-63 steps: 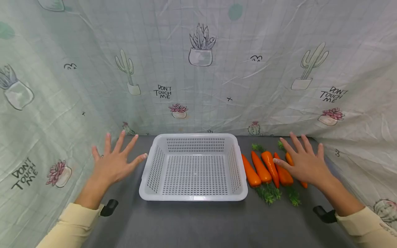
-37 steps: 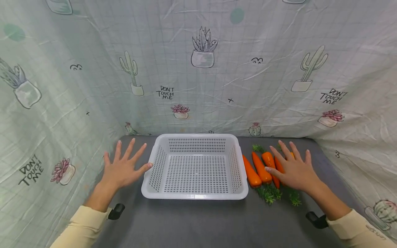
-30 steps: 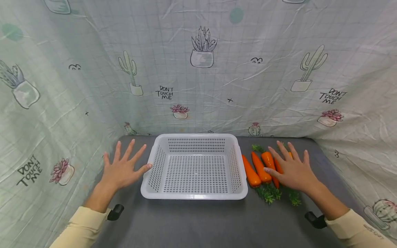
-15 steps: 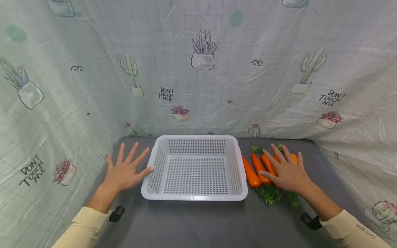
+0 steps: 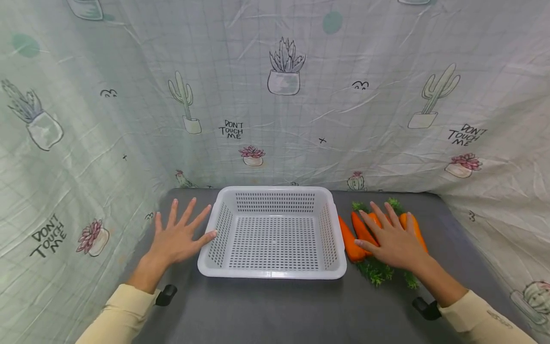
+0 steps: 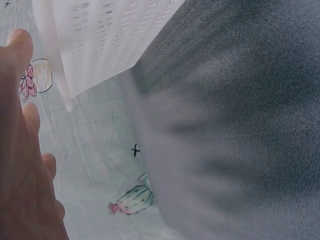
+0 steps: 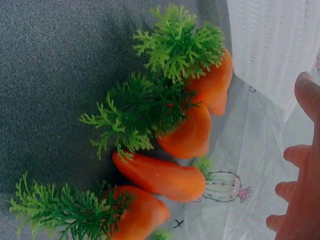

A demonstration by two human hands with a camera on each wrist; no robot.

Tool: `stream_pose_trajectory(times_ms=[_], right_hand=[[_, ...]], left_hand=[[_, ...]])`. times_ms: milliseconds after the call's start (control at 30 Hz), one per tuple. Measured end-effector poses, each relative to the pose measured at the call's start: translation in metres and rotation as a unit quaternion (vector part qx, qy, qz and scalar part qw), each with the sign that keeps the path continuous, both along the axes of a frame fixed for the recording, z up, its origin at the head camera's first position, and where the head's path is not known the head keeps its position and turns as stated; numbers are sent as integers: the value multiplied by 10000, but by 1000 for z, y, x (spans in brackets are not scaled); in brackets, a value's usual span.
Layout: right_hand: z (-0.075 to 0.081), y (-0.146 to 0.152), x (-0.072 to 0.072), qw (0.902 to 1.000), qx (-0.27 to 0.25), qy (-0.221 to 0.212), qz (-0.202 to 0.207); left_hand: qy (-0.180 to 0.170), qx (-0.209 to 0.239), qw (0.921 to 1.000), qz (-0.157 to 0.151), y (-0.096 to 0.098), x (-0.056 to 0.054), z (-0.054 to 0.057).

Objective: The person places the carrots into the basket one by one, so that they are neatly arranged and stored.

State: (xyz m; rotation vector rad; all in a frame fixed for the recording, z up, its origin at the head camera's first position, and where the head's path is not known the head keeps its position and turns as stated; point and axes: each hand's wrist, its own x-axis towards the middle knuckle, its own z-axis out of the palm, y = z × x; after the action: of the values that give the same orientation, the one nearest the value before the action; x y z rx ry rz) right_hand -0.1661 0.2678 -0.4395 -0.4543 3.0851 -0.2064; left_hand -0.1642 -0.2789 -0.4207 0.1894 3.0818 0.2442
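A white perforated plastic basket [image 5: 271,274] sits on the grey table with nothing in it. My left hand [image 5: 176,243] is spread beside its left side, the thumb overlapping the rim in the head view; the left wrist view shows this hand apart from the basket wall [image 6: 100,45]. To the basket's right lie several orange carrots [image 5: 350,241] with green leafy tops. My right hand [image 5: 395,243] hovers over them with fingers spread, hiding some of them. In the right wrist view, the carrots [image 7: 160,175] lie below that hand, and neither hand holds anything.
A pale curtain [image 5: 318,114] printed with cacti and lettering hangs behind and along both sides of the grey table [image 5: 266,310]. Green leaves [image 5: 374,272] stick out toward the front from the carrots. A black wrist mount [image 5: 166,295] shows at the left sleeve.
My right hand has moved left and a little lower over the carrots, uncovering the rightmost one. My left hand has shifted right, nearer the basket. The basket and carrots stay in place.
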Motion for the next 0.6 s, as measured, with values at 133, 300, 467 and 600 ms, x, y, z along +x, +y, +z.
stream_pose_trajectory(times_ms=[133, 300, 467, 600], right_hand=[[-3, -3, 0, 10000, 23, 43, 54], [-9, -7, -1, 9999, 40, 60, 138], [-14, -11, 0, 9999, -12, 17, 164], [-17, -16, 1, 9998, -82, 12, 185]], left_hand=[[-67, 111, 9999, -27, 0, -3, -3], [-211, 378, 9991, 33, 0, -7, -8], [-422, 651, 9969, 102, 1, -10, -16], [-602, 938, 9936, 168, 0, -11, -19]])
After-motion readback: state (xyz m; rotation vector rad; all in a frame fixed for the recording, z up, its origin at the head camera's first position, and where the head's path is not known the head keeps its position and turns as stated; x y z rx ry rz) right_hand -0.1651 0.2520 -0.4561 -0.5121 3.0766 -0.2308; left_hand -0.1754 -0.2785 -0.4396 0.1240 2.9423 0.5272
